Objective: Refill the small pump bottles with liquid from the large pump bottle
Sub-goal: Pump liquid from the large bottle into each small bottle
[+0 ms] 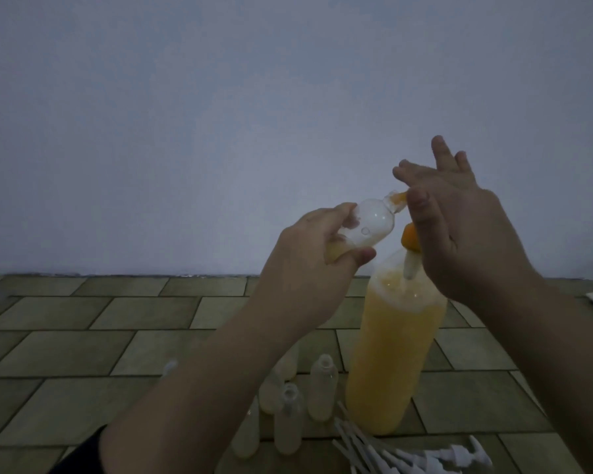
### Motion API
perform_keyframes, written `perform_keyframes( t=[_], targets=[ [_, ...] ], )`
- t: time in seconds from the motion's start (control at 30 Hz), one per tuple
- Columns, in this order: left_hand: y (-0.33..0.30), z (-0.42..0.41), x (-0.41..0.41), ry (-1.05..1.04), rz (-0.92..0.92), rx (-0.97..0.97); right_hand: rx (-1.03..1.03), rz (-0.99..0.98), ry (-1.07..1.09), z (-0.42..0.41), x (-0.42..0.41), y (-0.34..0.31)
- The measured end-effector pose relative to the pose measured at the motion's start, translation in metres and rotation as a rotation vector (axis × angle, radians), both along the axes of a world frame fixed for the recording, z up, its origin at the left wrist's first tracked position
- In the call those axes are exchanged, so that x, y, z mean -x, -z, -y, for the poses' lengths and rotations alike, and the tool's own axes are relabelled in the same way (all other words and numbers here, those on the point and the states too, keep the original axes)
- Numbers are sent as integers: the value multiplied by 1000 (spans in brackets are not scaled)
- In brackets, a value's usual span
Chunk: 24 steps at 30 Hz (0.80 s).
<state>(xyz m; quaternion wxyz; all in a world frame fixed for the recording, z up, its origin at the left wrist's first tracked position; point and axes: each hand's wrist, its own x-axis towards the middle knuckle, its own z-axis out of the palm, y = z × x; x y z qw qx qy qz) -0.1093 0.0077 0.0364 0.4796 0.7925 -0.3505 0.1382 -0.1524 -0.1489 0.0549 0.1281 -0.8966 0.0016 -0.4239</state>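
pump heads (425, 455) lie loose below bottle (134, 224).

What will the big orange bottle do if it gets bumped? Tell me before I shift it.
The big orange bottle is tall and narrow, so a knock near its top, where the right hand is pressing, could probably tip it. It looks nearly full, so likely heavy and slow to slide. If it falls, it may strike the small bottles standing beside it.
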Motion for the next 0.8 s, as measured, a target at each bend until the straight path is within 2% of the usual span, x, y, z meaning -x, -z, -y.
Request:
perform_keyframes(
  t=[0.17,0.33,0.6,0.8],
  targets=[
    [1,3,0,-5,16,10,12,122,38,-1,-8,10],
    [8,2,2,2,-45,-3,16,51,12,2,-8,20],
    [-6,-9,3,47,-179,45,92,-28,-36,-4,5,-10],
    [10,-66,15,-5,-288,140,150,-101,10,8,16,-4]
  ],
)
